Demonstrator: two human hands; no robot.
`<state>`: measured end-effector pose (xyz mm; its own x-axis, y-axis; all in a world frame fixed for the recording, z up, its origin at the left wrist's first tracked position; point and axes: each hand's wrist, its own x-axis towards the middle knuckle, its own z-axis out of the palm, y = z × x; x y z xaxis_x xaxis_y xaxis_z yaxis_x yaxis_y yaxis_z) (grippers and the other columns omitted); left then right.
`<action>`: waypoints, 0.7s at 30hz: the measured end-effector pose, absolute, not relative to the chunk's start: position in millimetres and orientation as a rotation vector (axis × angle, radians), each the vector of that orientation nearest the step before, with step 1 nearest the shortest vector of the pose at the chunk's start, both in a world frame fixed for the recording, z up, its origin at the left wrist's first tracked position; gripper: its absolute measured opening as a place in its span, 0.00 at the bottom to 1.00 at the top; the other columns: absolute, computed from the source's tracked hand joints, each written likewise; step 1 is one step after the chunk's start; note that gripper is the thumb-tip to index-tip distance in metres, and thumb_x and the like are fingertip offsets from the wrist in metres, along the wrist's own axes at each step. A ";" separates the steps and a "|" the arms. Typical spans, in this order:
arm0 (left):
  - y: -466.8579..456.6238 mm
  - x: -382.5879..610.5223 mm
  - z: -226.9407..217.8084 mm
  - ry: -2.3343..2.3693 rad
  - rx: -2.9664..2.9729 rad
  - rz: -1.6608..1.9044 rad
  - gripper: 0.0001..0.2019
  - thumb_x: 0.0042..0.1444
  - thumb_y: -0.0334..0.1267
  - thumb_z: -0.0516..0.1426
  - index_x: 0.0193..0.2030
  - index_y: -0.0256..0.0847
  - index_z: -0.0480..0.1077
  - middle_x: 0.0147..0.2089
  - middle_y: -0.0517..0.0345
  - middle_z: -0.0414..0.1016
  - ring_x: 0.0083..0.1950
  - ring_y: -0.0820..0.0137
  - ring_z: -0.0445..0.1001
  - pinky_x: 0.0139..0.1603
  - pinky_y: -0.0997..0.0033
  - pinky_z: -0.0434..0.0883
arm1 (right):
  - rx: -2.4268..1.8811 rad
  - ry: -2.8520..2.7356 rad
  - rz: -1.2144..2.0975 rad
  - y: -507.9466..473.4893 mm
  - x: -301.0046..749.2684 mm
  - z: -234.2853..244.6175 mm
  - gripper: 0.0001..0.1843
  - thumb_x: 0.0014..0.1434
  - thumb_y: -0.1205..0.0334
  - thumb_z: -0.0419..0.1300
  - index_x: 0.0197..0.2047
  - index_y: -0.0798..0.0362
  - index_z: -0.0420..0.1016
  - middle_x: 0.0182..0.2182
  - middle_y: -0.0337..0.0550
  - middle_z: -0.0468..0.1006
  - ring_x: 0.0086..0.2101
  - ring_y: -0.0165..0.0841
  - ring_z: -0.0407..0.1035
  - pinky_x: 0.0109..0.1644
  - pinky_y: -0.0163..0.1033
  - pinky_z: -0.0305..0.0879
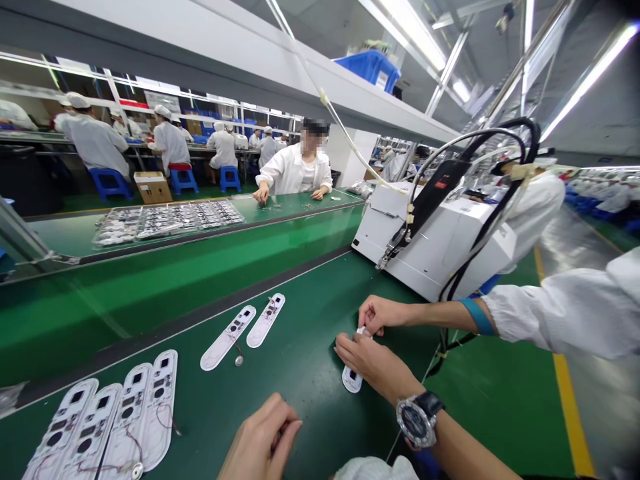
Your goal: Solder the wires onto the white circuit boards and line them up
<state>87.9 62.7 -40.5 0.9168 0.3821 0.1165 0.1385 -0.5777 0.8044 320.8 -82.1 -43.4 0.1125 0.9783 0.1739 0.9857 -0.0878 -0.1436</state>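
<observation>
My left hand [367, 363], with a large wristwatch [417, 419], and my right hand [383, 315], with a blue wrist strap [477, 317], grip a white oblong plastic strip [352, 380] together. Most of that strip is hidden by my fingers; only its dark-windowed end shows. Two similar strips [227, 337] [265, 320] lie on the green bench mat [300, 400] to the left, one trailing a thin wire with a small metal plug [239, 360]. Another person's loosely curled hand [260, 440] rests at the bottom edge, near several strips [133, 420].
A white machine [430, 240] with black cables stands at the bench's far right end. Beyond the bench's raised shelf, a person in a white coat [295, 167] works at another bench, beside a tray of parts [167, 220]. A yellow floor line [565, 387] runs on the right.
</observation>
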 end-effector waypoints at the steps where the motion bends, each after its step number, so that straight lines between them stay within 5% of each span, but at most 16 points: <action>1: 63.1 87.3 -41.9 0.357 2.178 0.366 0.13 0.63 0.47 0.52 0.32 0.49 0.73 0.29 0.57 0.71 0.26 0.70 0.70 0.27 0.77 0.68 | -2.178 -1.926 -0.050 -83.7 317.9 -43.0 0.21 0.64 0.71 0.40 0.46 0.52 0.73 0.40 0.53 0.72 0.44 0.44 0.65 0.43 0.49 0.63; 5: 64.7 85.6 -47.9 0.321 2.155 0.428 0.12 0.64 0.47 0.51 0.36 0.51 0.75 0.29 0.56 0.72 0.28 0.68 0.71 0.28 0.75 0.70 | -1.985 -1.910 0.500 -88.9 338.5 -24.3 0.23 0.68 0.54 0.39 0.54 0.54 0.68 0.46 0.56 0.71 0.50 0.45 0.62 0.49 0.52 0.63; 9: 65.3 85.3 -49.6 0.324 2.156 0.426 0.11 0.64 0.45 0.52 0.36 0.51 0.75 0.29 0.56 0.72 0.28 0.68 0.72 0.28 0.75 0.71 | -1.804 -2.002 0.853 -82.5 403.0 3.0 0.26 0.54 0.42 0.62 0.45 0.57 0.73 0.35 0.45 0.75 0.32 0.29 0.68 0.33 0.35 0.65; 11: 65.1 85.7 -49.0 0.327 2.160 0.430 0.09 0.63 0.45 0.53 0.36 0.51 0.75 0.29 0.56 0.72 0.28 0.68 0.72 0.28 0.75 0.72 | -1.758 -2.029 0.929 -77.2 427.4 7.4 0.26 0.54 0.43 0.62 0.42 0.59 0.73 0.30 0.42 0.74 0.27 0.26 0.66 0.31 0.32 0.64; 21: 65.1 85.7 -47.2 0.325 2.174 0.445 0.07 0.62 0.42 0.55 0.35 0.52 0.75 0.29 0.57 0.73 0.27 0.69 0.73 0.27 0.76 0.72 | -1.847 -2.196 0.488 -83.1 427.4 1.2 0.19 0.66 0.50 0.51 0.36 0.56 0.73 0.31 0.41 0.73 0.30 0.25 0.68 0.35 0.33 0.68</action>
<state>85.7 65.1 -47.2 0.9019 0.3835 0.1988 0.0729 -0.5888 0.8050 427.4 -83.1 1.2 -0.1789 0.9832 -0.0372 0.9063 0.1500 -0.3951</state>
